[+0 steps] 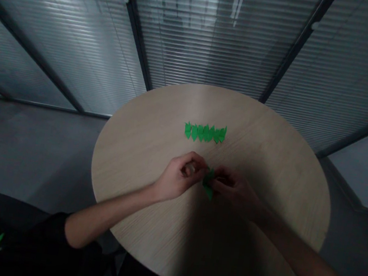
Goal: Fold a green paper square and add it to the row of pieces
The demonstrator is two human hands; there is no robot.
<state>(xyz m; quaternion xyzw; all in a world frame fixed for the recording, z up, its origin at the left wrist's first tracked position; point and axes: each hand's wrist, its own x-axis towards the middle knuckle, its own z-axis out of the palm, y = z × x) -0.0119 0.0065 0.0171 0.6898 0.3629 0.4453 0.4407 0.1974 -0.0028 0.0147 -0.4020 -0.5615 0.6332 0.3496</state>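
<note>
Head view: left hand (180, 177) and right hand (234, 191) are pinching a folded green paper piece (208, 183) between them, nearer the right hand, long axis tilted away from the body. Forearms are angling inward over a round wooden table (267, 177); a row of green paper folds (205, 133) is lying ahead of the grip.

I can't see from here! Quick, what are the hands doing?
Left hand: closed, pinching a small folded green paper piece.
Right hand: closed, pinching that paper too.
</note>
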